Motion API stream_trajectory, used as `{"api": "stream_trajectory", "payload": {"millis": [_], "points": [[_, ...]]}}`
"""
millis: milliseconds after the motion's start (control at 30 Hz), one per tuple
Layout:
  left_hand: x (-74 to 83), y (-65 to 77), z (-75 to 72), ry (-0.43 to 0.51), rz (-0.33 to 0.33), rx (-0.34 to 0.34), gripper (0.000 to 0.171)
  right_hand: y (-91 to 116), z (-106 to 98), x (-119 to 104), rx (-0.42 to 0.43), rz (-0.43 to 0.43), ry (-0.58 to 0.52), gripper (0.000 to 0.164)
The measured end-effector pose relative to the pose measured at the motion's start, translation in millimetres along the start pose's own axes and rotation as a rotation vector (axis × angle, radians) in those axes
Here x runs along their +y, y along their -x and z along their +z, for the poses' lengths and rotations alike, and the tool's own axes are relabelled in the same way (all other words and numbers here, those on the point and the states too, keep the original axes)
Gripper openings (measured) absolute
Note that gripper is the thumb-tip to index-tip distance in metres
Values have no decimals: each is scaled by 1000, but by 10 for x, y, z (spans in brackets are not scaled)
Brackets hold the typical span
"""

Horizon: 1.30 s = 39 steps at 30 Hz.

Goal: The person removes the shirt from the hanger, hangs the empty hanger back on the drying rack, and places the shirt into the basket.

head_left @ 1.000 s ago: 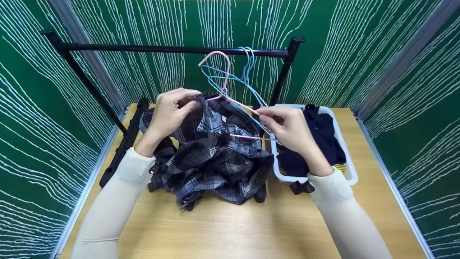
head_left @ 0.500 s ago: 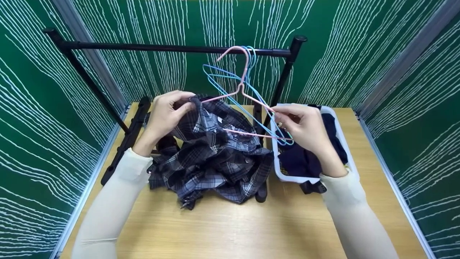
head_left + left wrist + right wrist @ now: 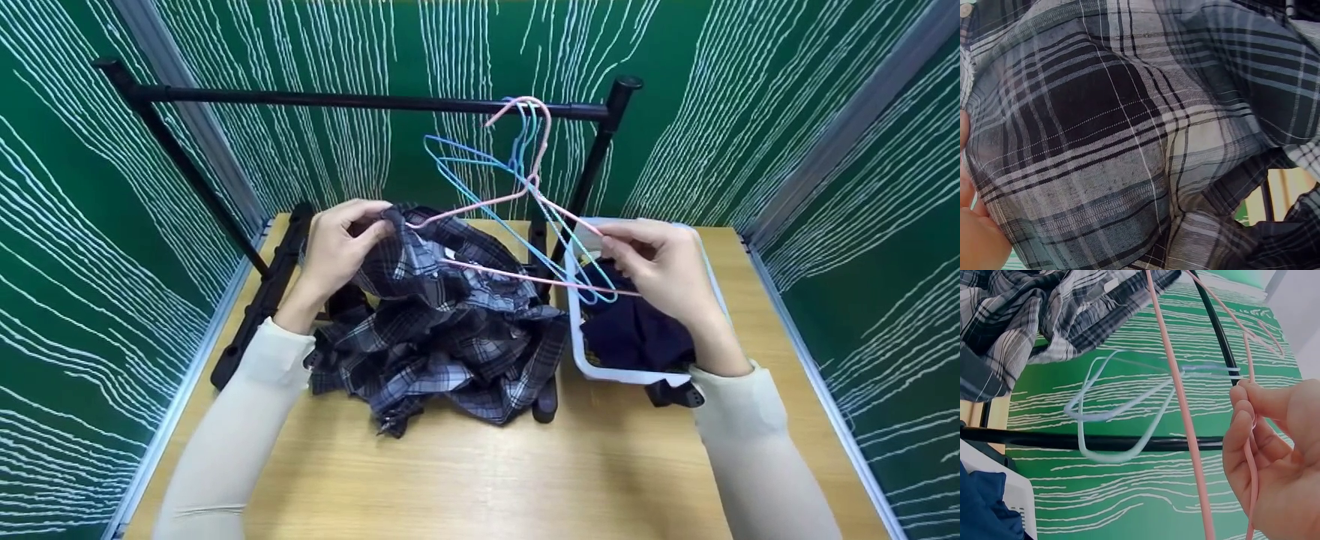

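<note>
My left hand [image 3: 337, 244] pinches the collar edge of a dark plaid shirt [image 3: 450, 334], which lies bunched on the table below. A pink wire hanger [image 3: 547, 135] stands tilted between my hands. Finger and thumb of my right hand [image 3: 664, 266] pinch its right shoulder. The hanger's left part runs to the collar, and the left end of its lower bar is hidden by cloth. In the left wrist view, plaid fabric [image 3: 1089, 112] fills most of the frame, with fingers at the left edge. The right wrist view shows the pinch on the pink wire [image 3: 1182, 405] hanger.
A black clothes rack [image 3: 337, 100] spans the back, with blue hangers [image 3: 469, 160] hooked near its right end, just behind the pink one. At right stands a white basket [image 3: 622, 375] holding dark clothes [image 3: 634, 334]. Patterned green walls [image 3: 810, 135] enclose the wooden table [image 3: 480, 480].
My right hand has moved right, drawing the pink hanger right so more of its left shoulder shows outside the shirt. My left hand has shifted slightly left and down, still pinching the collar.
</note>
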<state>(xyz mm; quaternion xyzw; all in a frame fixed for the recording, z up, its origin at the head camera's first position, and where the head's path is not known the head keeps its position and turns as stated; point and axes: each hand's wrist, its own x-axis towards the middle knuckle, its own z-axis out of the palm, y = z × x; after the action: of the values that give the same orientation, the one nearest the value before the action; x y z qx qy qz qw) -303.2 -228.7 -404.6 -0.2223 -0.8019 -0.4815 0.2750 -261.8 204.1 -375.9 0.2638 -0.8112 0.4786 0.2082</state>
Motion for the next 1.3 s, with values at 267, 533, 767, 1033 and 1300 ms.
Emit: {"api": "stream_trajectory", "payload": {"millis": [267,533,767,1033,1300], "points": [[-154,74,-39,-37,-56,8,21,33,-94,70,49,22,42,22],[-265,171,-80,-103,-117,-79,19,64,-171,45,56,31,50,23],[-420,334,-13,-227,-157,-229,23,88,-194,49,65,38,84,23],[-542,514,95,-288,-138,-413,23,69,-149,38,86,42,93,20],[-521,537,99,-349,-160,-534,24,55,-106,3,89,66,87,19]]}}
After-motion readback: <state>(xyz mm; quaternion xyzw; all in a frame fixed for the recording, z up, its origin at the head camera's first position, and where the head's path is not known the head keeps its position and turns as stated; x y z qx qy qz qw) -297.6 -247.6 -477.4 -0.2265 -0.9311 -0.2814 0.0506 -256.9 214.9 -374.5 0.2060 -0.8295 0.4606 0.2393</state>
